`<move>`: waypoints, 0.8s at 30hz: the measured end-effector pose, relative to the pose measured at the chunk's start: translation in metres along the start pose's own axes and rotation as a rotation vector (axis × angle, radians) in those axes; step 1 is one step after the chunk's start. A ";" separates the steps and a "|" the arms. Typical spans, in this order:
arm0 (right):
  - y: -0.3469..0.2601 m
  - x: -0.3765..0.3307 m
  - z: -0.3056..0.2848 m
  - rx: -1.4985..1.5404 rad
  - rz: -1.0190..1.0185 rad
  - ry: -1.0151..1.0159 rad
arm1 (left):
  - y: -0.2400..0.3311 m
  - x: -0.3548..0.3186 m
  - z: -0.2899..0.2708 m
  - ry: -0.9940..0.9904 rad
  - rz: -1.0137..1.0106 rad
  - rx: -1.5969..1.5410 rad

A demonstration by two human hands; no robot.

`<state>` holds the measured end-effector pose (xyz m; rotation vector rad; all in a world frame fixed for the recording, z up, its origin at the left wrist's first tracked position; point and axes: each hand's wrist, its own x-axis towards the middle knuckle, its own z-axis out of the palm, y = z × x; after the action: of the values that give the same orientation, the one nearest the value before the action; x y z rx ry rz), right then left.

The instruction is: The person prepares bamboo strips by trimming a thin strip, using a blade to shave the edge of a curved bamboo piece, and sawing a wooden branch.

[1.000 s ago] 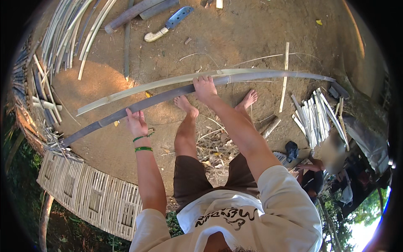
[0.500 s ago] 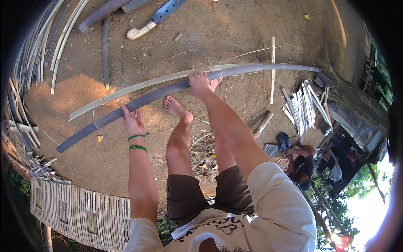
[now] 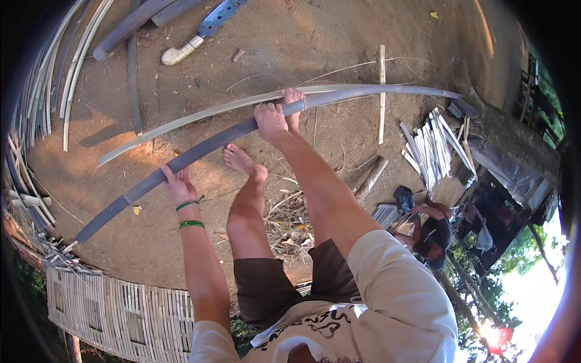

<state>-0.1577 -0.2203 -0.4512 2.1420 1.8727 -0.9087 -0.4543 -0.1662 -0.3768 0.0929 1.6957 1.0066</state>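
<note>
Spanning most of the dirt yard (image 3: pixel 315 36), a long grey bamboo pole (image 3: pixel 230 136) runs from the lower left up to the right, where its far end meets a dark sheet (image 3: pixel 514 169) by the bank. Bare ground lies open above and below the pole's middle; the left edge is crowded with bamboo strips (image 3: pixel 42 91), and a woven bamboo panel (image 3: pixel 115 314) closes off the lower left. A bundle of short pale slats (image 3: pixel 433 145) sits just beside the pole's right end. A paler split strip (image 3: pixel 200 118) lies alongside the pole, close above it. A big knife (image 3: pixel 206 27) rests well apart at the top.

The pole's left tip blurs into the dark rim. Another person (image 3: pixel 433 233) crouches at the lower right, partly hidden.

The left hand (image 3: pixel 178 187) cups the pole from below, fingers curled around it. The right hand (image 3: pixel 271 121) is closed over the pole from above, near its middle. A bare foot (image 3: pixel 242 162) stands just under the pole, between the hands.
</note>
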 end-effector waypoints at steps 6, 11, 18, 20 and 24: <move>0.006 -0.012 -0.012 -0.024 -0.019 0.075 | 0.013 -0.042 0.023 0.030 0.103 0.047; 0.010 -0.039 -0.040 0.078 0.013 0.062 | 0.030 -0.100 0.031 0.086 0.157 0.131; 0.015 -0.100 -0.085 0.036 -0.023 0.000 | 0.048 -0.200 0.043 0.301 0.128 0.251; 0.021 -0.118 -0.095 0.026 -0.044 0.049 | 0.057 -0.238 0.059 0.313 0.125 0.301; 0.030 -0.137 -0.121 0.060 -0.034 0.138 | 0.063 -0.270 0.073 0.303 0.259 0.200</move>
<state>-0.0935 -0.2832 -0.2891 2.2685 1.9746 -0.8543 -0.3146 -0.2265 -0.1341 0.3108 2.1004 1.0781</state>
